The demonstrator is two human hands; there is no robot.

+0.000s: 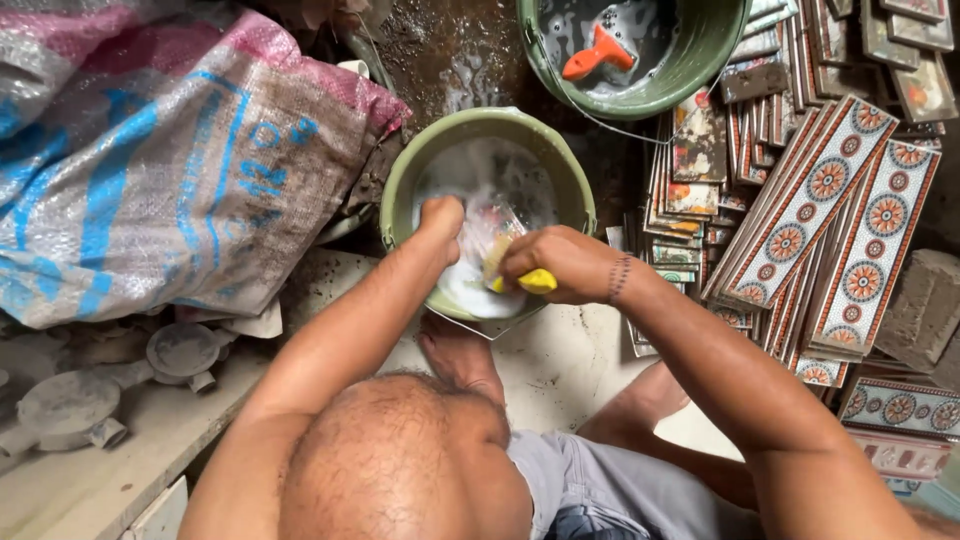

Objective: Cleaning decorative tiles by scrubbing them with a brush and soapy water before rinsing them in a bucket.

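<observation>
I see my left hand (441,217) gripping the edge of a small flat tile (487,225) held over the round green plastic bucket of soapy water (400,190), and my right hand (560,262) clenched around a yellow sponge (532,282) pressed against that tile. The tile sits tilted above the foam, between both hands, its face partly hidden by suds.

To my right, stacks of long patterned ceramic border tiles with orange rosettes (835,225) stand on edge, leaning together. Farther off, a second green bucket (690,70) holds an orange-handled scraper (600,55). On my left lies a bulging woven sack in pink, white and blue (150,170), with grey dusty round pipe fittings (180,350) on the low surface (90,480) beside it.

My judgement of the risks: the wet, soapy tile could slip from my left hand and chip on the bucket rim. The leaning tile stacks near my right elbow could topple if nudged.
</observation>
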